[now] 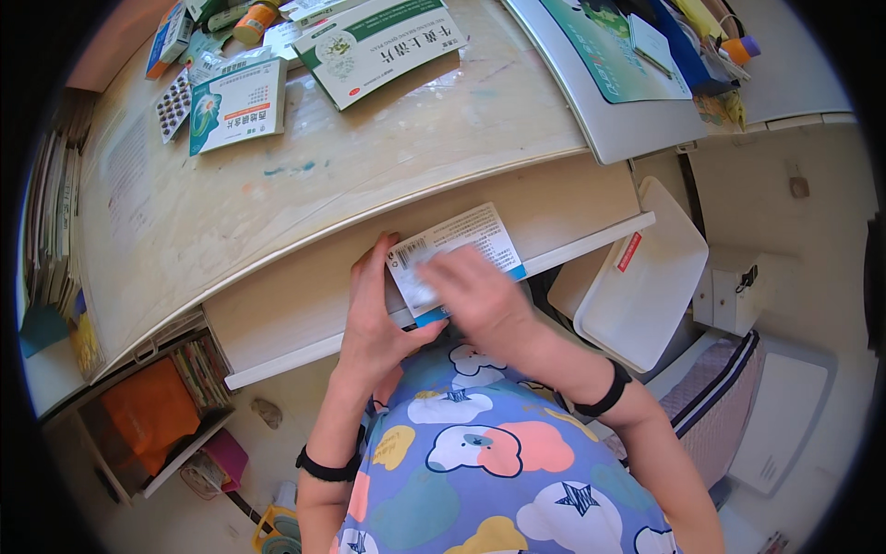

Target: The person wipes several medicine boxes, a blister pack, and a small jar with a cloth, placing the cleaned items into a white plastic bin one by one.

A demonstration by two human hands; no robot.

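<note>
My left hand (377, 311) grips the left end of a white and blue medicine box (484, 228), its thumb at the lower edge and its fingers at the upper corner. The printed side with a barcode faces up, tilted, above the open desk drawer (291, 305). Over the middle of the box lies my right hand (477, 291), blurred, with its fingers across the print; whether it holds anything is hidden. On the desk beyond are a white and teal medicine box (242, 104), a blister pack of dark pills (174, 105) and a large green and white medicine box (381, 48).
A silver laptop (623, 131) with a green mat on it lies at the desk's right. More boxes and an orange bottle (256, 22) crowd the far edge. A white plastic lid or tray (644, 291) leans right of the drawer. Books (55, 221) stand at far left.
</note>
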